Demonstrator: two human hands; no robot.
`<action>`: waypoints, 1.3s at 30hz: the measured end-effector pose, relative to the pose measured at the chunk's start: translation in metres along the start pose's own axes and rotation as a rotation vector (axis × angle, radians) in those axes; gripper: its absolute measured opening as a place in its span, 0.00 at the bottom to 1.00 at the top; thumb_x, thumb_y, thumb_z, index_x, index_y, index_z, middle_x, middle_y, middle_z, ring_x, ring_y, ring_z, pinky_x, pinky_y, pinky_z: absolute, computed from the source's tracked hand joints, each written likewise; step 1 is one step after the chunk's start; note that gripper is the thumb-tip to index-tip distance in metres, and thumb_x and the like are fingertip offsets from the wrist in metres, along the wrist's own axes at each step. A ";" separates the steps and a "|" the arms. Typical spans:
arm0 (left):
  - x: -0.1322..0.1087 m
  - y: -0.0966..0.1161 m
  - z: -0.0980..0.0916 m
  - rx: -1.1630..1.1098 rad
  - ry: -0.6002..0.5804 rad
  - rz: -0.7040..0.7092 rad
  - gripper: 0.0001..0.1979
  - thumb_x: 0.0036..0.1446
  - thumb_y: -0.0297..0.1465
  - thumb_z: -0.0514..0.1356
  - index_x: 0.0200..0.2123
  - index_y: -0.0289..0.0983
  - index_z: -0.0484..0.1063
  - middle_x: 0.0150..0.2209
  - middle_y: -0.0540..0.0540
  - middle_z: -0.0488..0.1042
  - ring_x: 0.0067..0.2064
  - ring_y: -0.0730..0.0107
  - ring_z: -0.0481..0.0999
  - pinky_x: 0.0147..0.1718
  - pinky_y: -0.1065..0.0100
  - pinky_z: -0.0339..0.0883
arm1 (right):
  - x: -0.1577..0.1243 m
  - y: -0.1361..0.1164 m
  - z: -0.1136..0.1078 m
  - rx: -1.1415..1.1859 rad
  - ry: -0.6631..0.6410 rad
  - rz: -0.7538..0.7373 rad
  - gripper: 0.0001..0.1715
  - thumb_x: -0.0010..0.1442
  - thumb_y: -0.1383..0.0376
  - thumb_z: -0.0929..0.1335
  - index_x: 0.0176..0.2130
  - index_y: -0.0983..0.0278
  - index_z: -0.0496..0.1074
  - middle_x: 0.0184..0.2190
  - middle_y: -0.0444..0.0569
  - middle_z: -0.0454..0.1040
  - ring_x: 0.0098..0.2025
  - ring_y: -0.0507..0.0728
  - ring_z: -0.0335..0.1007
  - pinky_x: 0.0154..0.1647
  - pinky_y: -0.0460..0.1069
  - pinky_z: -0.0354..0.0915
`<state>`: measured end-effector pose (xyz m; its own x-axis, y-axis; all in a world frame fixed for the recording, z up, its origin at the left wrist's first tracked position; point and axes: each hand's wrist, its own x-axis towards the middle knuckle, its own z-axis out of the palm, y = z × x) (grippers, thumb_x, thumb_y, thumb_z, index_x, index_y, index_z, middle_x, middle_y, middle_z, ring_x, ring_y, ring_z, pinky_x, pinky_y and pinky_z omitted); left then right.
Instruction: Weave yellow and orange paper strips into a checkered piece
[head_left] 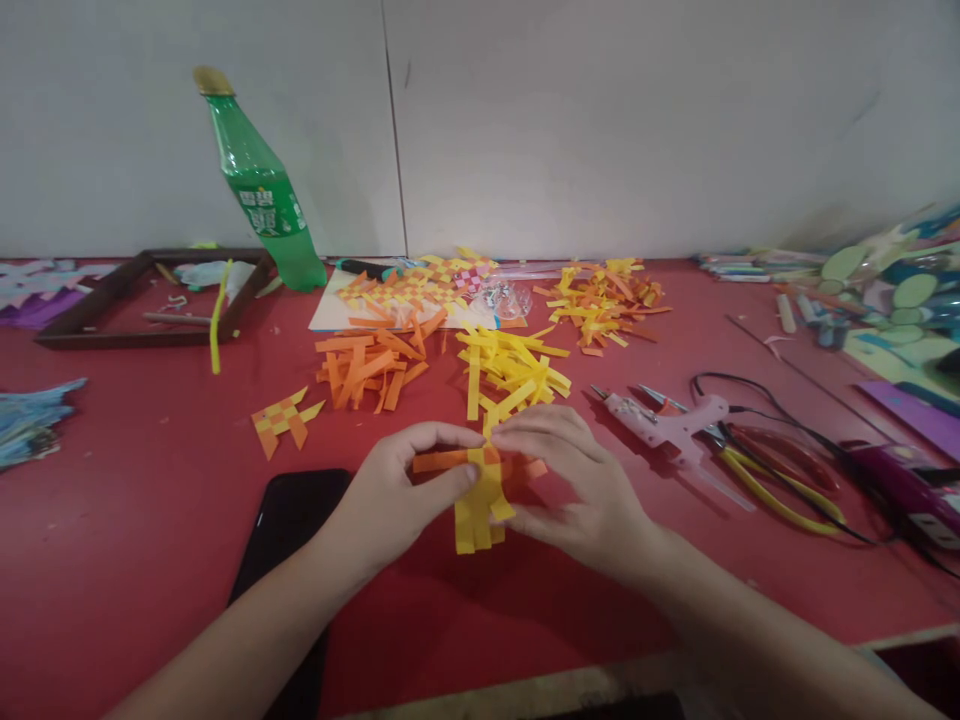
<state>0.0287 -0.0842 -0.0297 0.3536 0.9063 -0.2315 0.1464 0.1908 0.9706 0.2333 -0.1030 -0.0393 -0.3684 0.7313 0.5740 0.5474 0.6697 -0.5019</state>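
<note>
Both hands hold a small weave of yellow and orange paper strips above the red table. My left hand pinches it from the left, thumb on the front and index finger along the top. My right hand grips its right side, fingers bent over the upper edge and thumb low at a yellow strip end. Yellow strips hang downward, and an orange one sticks out to the left. Just beyond lie a pile of yellow strips and a pile of orange strips. A finished-looking woven paper fish lies to the left.
A black phone lies under my left forearm. At right are a pink glue gun, yellow-handled pliers and a black cable. Behind stand a green bottle, a dark frame and mixed woven pieces near the wall.
</note>
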 end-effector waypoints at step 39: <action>-0.014 0.002 0.003 -0.324 -0.360 0.090 0.39 0.56 0.21 0.61 0.64 0.52 0.49 0.57 0.46 0.68 0.51 0.67 0.75 0.50 0.66 0.68 | 0.002 -0.001 0.001 0.615 0.142 0.612 0.07 0.56 0.62 0.72 0.35 0.62 0.75 0.33 0.48 0.78 0.36 0.54 0.75 0.37 0.49 0.72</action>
<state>0.0267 -0.0972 -0.0243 0.6570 0.7475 -0.0982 -0.1740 0.2770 0.9450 0.2314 -0.1016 -0.0381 -0.0233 0.9892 0.1450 0.1008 0.1466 -0.9840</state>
